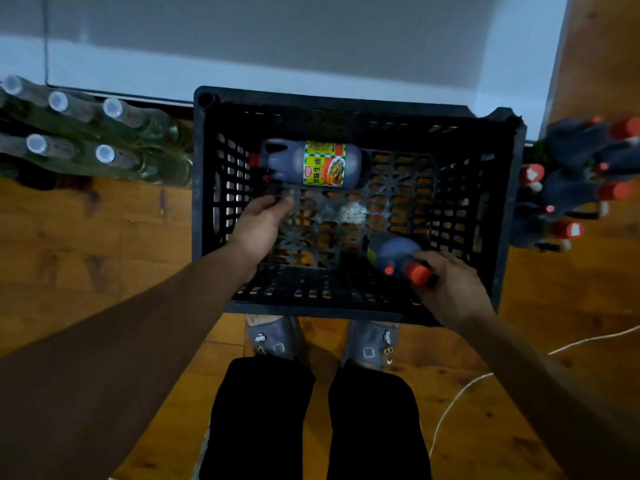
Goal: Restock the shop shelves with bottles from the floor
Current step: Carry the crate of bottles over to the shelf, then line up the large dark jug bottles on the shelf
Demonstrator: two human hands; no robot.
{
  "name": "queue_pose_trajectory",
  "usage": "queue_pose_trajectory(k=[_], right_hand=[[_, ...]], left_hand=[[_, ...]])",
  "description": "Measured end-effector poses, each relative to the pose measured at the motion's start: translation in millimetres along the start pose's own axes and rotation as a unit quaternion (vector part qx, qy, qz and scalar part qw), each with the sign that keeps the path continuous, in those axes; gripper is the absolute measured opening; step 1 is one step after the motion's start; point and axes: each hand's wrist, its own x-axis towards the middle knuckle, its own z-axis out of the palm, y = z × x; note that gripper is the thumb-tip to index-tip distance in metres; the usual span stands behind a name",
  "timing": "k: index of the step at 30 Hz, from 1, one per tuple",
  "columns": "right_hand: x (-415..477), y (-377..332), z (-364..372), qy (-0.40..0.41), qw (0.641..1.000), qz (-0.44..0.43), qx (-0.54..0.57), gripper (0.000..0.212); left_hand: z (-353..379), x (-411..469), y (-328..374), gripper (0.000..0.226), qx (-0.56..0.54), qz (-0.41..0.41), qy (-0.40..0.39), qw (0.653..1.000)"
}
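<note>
A black plastic crate (349, 306) stands on the wooden floor in front of my feet. Inside it, a dark soy sauce bottle (311, 163) with a yellow-green label lies on its side near the far wall, red cap pointing left. My left hand (259, 225) hovers inside the crate just below that bottle, fingers apart, holding nothing. My right hand (450, 287) grips a second dark bottle (394, 254) by its red-capped neck at the crate's near right corner.
Several clear glass bottles with silver caps (104, 133) stand on the floor left of the crate. Several dark red-capped bottles (581, 178) cluster on the right. A white wall base runs behind. A white cable (460, 393) trails across the floor at lower right.
</note>
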Motion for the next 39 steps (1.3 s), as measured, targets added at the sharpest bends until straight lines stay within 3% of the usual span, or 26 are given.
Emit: queue_pose_trajectory(k=[4, 11, 18, 21, 28, 31, 33, 35, 38, 39], right_hand=[[-1.4, 14.1, 8.8, 0.056, 0.998, -0.036, -0.004, 0.044], [7.0, 26.2, 13.2, 0.082, 0.994, -0.068, -0.022, 0.048], [15.2, 33.8, 17.7, 0.088, 0.991, -0.098, -0.014, 0.041], [16.3, 36.1, 19.2, 0.092, 0.99, -0.101, -0.019, 0.027], [16.0, 34.1, 17.2, 0.085, 0.992, -0.088, -0.012, 0.024], [16.9, 32.4, 14.9, 0.07, 0.995, -0.073, -0.014, 0.028], [17.9, 31.3, 13.7, 0.062, 0.996, -0.061, -0.013, 0.03], [18.4, 30.6, 13.3, 0.063, 0.996, -0.054, -0.009, 0.032], [17.8, 29.3, 12.4, 0.061, 0.997, -0.054, -0.006, 0.037], [17.9, 28.7, 11.9, 0.058, 0.997, -0.054, 0.0, 0.038]], left_hand=[[17.6, 43.9, 5.3, 0.019, -0.097, -0.021, 0.035, 0.994], [35.4, 118.4, 9.7, 0.049, -0.256, -0.06, 0.099, 0.96], [37.8, 158.2, 6.8, 0.045, -0.334, -0.058, 0.136, 0.931], [39.9, 152.9, 6.5, 0.025, -0.356, -0.052, 0.123, 0.925], [41.2, 102.7, 3.7, 0.029, -0.284, -0.019, 0.097, 0.954], [43.3, 79.2, 0.0, 0.016, -0.159, 0.064, 0.117, 0.978], [44.9, 67.8, -2.1, 0.022, -0.041, 0.119, 0.134, 0.983], [45.2, 59.9, -1.6, 0.02, 0.044, 0.134, 0.103, 0.985], [41.3, 52.2, 0.8, 0.04, 0.164, 0.135, 0.036, 0.977], [41.0, 50.4, 2.4, 0.037, 0.191, 0.152, 0.017, 0.97]])
